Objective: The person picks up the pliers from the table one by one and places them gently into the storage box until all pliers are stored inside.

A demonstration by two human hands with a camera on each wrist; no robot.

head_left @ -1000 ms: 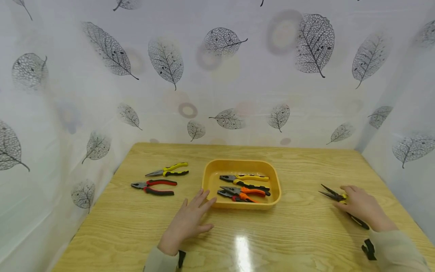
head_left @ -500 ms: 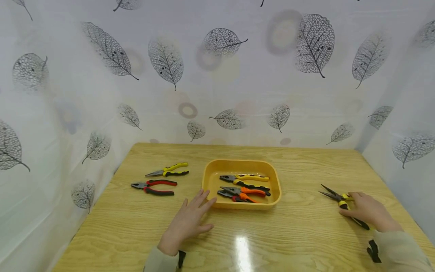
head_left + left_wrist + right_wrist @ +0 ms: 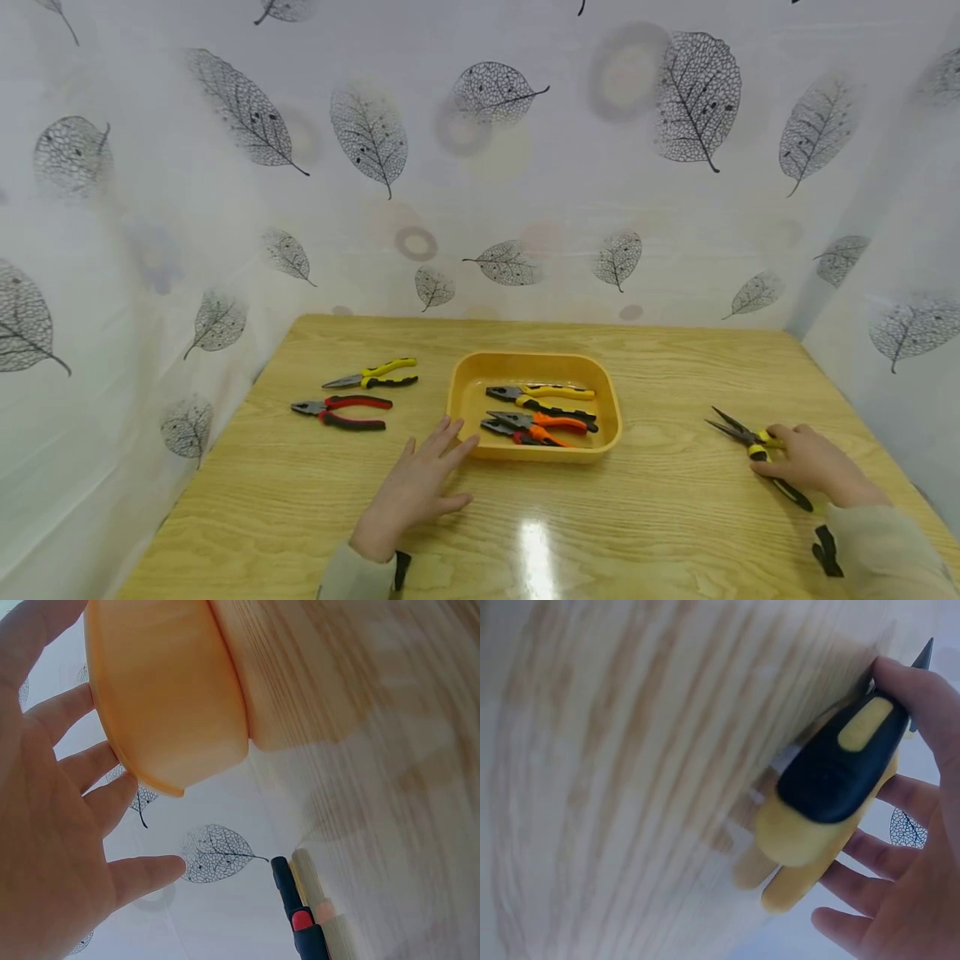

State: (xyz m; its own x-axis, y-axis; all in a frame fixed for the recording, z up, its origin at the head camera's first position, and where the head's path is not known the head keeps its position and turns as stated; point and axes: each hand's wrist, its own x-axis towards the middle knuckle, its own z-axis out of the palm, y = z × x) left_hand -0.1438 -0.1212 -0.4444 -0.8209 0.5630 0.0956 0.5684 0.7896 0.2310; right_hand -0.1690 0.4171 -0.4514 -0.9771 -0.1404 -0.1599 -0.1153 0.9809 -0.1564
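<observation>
My left hand [image 3: 418, 487] lies flat on the wooden table [image 3: 660, 517] with straight, spread fingers, its fingertips at the near-left rim of a yellow tray [image 3: 525, 361]. The left wrist view shows the same open hand [image 3: 52, 825] beside the tray's outer wall [image 3: 165, 690]. At the table's right side my right hand [image 3: 806, 462] grips the handles of yellow-and-black needle-nose pliers [image 3: 738, 433], whose tips point away to the left. In the right wrist view the thumb [image 3: 915, 694] lies over the pliers' handle [image 3: 840, 772], which rests low on the table, and the fingers curl beneath it.
Three pliers lie in the tray: a yellow-black pair [image 3: 542, 391], an orange pair [image 3: 543, 422] and a red pair partly under it. Left of the tray lie yellow-black long-nose pliers [image 3: 371, 377] and red-black pliers [image 3: 342, 411]. Leaf-patterned curtain walls enclose the table.
My right hand slid back along the needle-nose pliers from over their middle to their handles and closed on them. The pliers barely moved. The left hand stayed put.
</observation>
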